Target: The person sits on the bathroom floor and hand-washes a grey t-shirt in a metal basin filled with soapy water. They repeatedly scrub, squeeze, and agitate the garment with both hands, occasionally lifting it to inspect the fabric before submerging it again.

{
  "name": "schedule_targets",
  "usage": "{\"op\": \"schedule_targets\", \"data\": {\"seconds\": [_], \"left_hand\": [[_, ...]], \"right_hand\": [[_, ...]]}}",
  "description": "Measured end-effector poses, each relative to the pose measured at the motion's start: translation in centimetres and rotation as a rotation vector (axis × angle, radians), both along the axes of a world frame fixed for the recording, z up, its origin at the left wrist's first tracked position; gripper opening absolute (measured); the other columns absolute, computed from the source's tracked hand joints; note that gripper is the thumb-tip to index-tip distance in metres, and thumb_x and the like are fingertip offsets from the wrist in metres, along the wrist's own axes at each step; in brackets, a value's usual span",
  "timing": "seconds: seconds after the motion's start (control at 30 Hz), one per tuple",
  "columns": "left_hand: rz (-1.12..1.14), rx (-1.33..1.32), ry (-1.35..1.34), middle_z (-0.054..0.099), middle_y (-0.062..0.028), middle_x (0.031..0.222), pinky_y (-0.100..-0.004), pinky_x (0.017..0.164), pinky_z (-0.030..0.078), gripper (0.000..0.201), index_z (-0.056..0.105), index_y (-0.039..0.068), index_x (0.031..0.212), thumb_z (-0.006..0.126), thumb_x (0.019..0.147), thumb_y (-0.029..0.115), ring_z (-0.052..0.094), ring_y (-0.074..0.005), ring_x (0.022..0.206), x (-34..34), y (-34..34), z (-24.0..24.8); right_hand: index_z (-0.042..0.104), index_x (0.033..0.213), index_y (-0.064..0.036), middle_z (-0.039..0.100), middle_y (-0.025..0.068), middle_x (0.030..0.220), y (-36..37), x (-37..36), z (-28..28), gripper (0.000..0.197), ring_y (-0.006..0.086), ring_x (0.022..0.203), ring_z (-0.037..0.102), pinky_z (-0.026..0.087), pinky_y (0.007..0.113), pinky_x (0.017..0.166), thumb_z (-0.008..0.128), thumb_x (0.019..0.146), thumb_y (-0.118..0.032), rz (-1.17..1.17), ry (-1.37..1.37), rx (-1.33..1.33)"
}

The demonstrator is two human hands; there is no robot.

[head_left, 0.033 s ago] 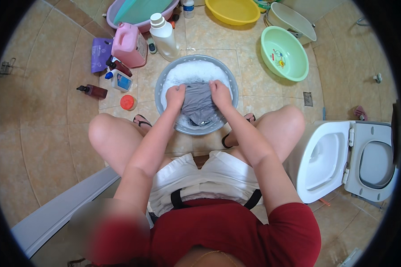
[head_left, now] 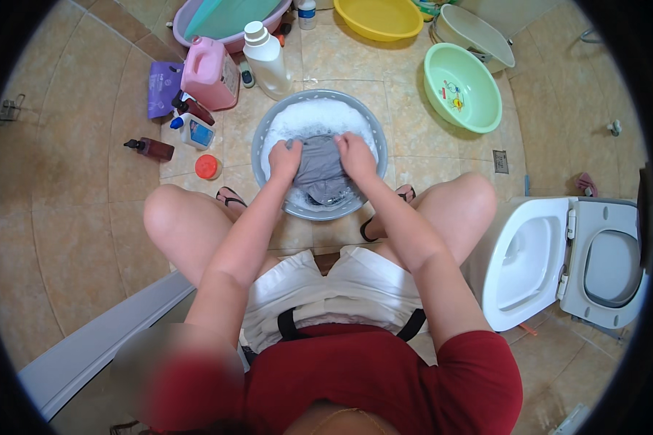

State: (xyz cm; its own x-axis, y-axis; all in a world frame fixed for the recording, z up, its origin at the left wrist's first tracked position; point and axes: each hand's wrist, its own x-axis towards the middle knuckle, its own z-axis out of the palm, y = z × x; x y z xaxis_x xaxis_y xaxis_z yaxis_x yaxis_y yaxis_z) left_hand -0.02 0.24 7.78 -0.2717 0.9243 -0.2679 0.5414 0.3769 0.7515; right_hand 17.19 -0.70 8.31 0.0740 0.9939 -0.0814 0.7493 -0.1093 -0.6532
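Observation:
A wet grey cloth garment is stretched between my two hands over a grey basin of white suds. My left hand is closed on the garment's left edge. Closed on its upper right side is my right hand. The lower part of the cloth hangs into the sudsy water near the basin's close side, so its end is hidden. What kind of garment it is, I cannot tell.
Left of the basin are a white bottle, a pink jug, a purple pouch, several smaller bottles and a red-lidded jar. Green and yellow basins lie beyond. A toilet stands at the right.
The garment lies a little smoother and wider between my hands. My left hand has shifted slightly left, my right hand slightly left as well.

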Motion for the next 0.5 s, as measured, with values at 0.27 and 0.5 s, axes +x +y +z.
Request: {"op": "schedule_targets", "data": {"seconds": [0.27, 0.5], "left_hand": [[-0.185, -0.272, -0.336, 0.06, -0.0092, 0.09, -0.0337, 0.069, 0.046, 0.041, 0.043, 0.005, 0.12, 0.049, 0.082, 0.019, 0.057, -0.0222, 0.084, -0.5, -0.9, -7.8], [0.13, -0.51, -1.264, 0.059, -0.0129, 0.101, -0.0399, 0.076, 0.05, 0.054, 0.051, 0.003, 0.112, 0.039, 0.09, 0.052, 0.059, -0.026, 0.091, 0.6, -0.8, -0.3]], "right_hand": [[0.059, 0.093, -0.0102, 0.056, 0.0141, 0.089, -0.8, -0.4, -2.5, 0.022, 0.0345, 0.088, 0.055, 0.047, 0.044, 0.07, 0.05, 0.087, -0.029, 0.147, -0.196, -0.189], [0.057, 0.08, -0.006, 0.054, 0.0116, 0.083, -3.5, -5.9, 4.9, 0.019, 0.0318, 0.081, 0.055, 0.046, 0.042, 0.065, 0.055, 0.084, -0.025, 0.268, 0.081, 0.286]]}}
